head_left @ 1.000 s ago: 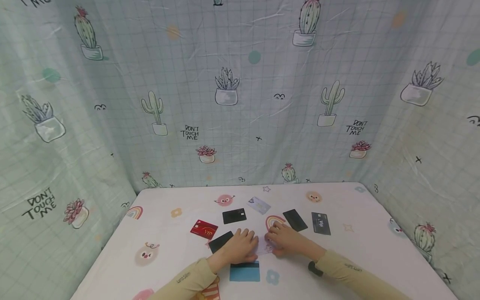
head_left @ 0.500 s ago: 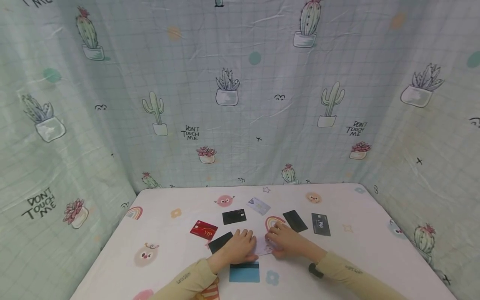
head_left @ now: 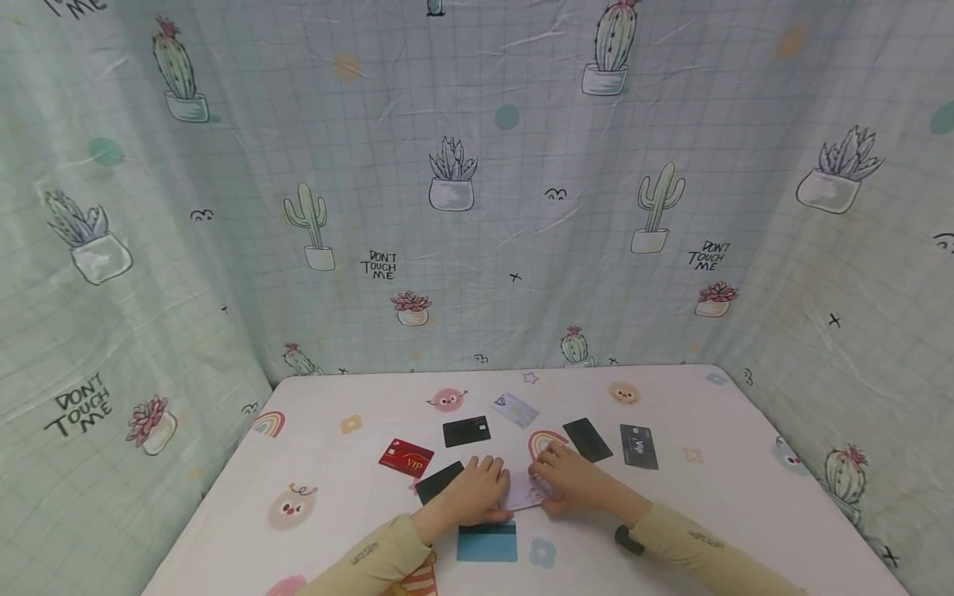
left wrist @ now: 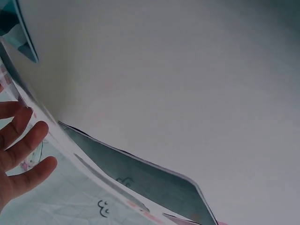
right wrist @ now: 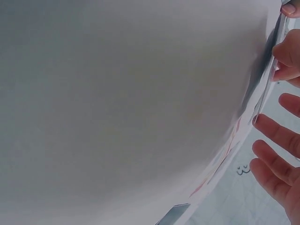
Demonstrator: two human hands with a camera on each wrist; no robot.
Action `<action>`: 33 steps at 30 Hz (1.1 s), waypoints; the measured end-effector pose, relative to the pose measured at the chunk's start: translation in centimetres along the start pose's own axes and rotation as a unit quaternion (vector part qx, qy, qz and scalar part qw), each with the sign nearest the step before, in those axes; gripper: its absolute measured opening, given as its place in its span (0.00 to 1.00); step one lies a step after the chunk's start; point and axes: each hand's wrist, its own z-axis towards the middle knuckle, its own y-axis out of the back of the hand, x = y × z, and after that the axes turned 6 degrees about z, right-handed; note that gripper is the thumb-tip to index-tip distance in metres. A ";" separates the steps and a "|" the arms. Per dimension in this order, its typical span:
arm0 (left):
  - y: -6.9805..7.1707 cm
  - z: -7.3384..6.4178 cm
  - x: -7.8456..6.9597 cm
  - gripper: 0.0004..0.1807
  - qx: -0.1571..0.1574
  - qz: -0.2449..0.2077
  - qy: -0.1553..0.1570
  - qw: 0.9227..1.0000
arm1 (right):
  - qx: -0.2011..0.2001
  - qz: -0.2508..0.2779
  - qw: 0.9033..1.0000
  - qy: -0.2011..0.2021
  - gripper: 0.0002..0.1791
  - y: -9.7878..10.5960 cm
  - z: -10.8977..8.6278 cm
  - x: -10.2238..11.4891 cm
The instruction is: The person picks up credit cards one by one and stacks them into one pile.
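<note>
"Cactus-print cloth (head_left: 514,232) hangs behind and down both sides, and a pale pink table (head_left: 745,497) printed with little faces and rainbows reaches to it. What's lying about?"

"Cards, mostly. Farthest back is a white card (head_left: 516,409), with a black card (head_left: 466,430) just left of it and a red VIP card (head_left: 406,457) beyond. Over on the right sit a plain dark card (head_left: 588,439) and a grey Vip card (head_left: 638,446)."

"Anything in the way?"

"Close to the left hand (head_left: 477,488), yes — a second black card (head_left: 438,480) is partly covered by it, and a blue card (head_left: 487,544) lies at its near side, top edge hidden. A small dark object (head_left: 628,540) shows beside the right sleeve (head_left: 701,546)."

"And the fingers?"

"Both sets are bent and nearly closed, gripping opposite ends of a pale card (head_left: 520,490). It sits between the left hand and the right hand (head_left: 570,480), in front of the rainbow print."

"Lifted, or flat on the table?"

"Can't tell — the wrist views show only a thin, clear edge by the fingertips (right wrist: 258,121)."
</note>
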 end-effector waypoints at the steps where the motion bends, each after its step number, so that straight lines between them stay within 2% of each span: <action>1: 0.0 0.0 0.0 0.32 0.000 0.002 0.000 1.000 | -0.002 -0.001 1.000 0.001 0.25 0.0 0.0 0.0; 7: 0.2 -0.1 0.0 0.31 -0.004 0.002 0.003 1.000 | -0.017 0.000 1.000 0.011 0.25 0.1 -0.1 0.1; 17: 0.2 -0.4 0.3 0.30 -0.033 0.011 0.010 0.999 | -0.006 0.029 1.000 0.005 0.27 0.9 -0.2 0.5; 22: 0.2 -0.7 0.4 0.30 -0.027 0.002 0.008 1.000 | -0.012 0.036 0.999 0.011 0.27 1.2 -0.4 0.8; 26: 0.7 -1.0 0.6 0.29 -0.023 -0.014 0.005 1.000 | -0.031 0.036 0.999 0.027 0.27 1.1 -0.5 0.9; 33: 1.4 -1.7 0.8 0.29 -0.007 -0.042 0.005 0.999 | -0.036 0.052 0.997 0.034 0.27 1.1 -0.7 1.2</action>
